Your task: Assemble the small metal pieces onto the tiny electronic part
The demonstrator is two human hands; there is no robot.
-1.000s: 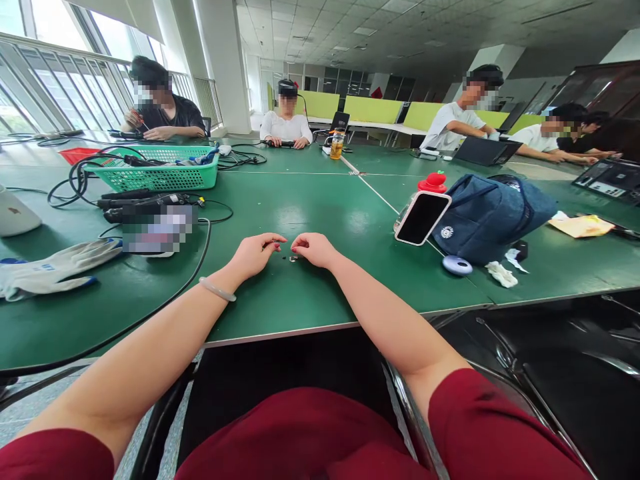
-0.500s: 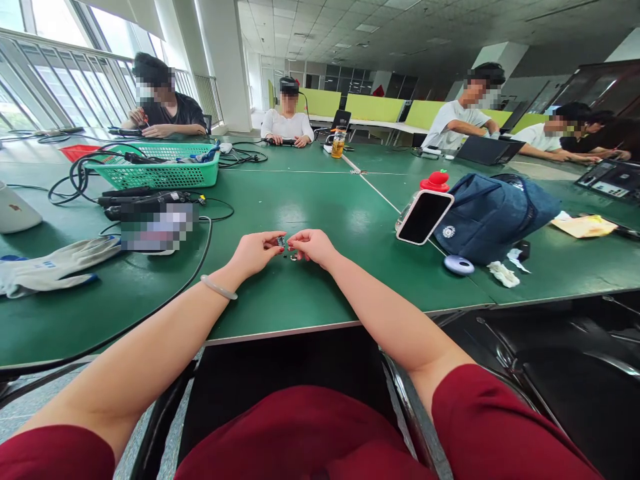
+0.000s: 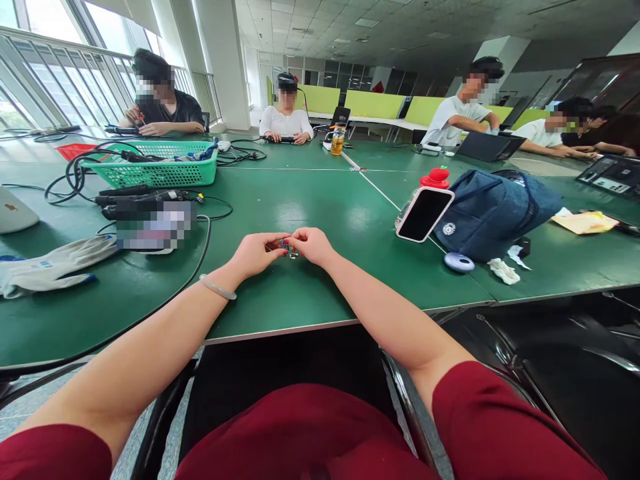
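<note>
Head view. The bench (image 3: 350,287) has a dark green top with a pale front edge and seams across its surface. On its left side lie a work glove (image 3: 55,267), black cables (image 3: 207,257) and a green perforated basket (image 3: 165,175). On its right side stands a blue bag (image 3: 495,213), with a phone (image 3: 425,215) propped at a tilt in front of a red lid (image 3: 437,177). Co-workers (image 3: 285,123) occupy the far side and the right. Beyond them are yellow-green partitions (image 3: 373,109), a pale column (image 3: 217,67) and, at left, a railing (image 3: 60,80) before windows.

Both forearms reach forward from the near edge and converge above the bench. The left hand (image 3: 256,253) points inward, its grip closed, thumb and fingers pinching a small part (image 3: 285,245). The right hand (image 3: 314,245) meets it from the opposite side, fingers bent down at the part; whether its grip is closed on anything cannot be determined. A small metallic piece (image 3: 293,256) lies on the bench just below the right fingertips.
</note>
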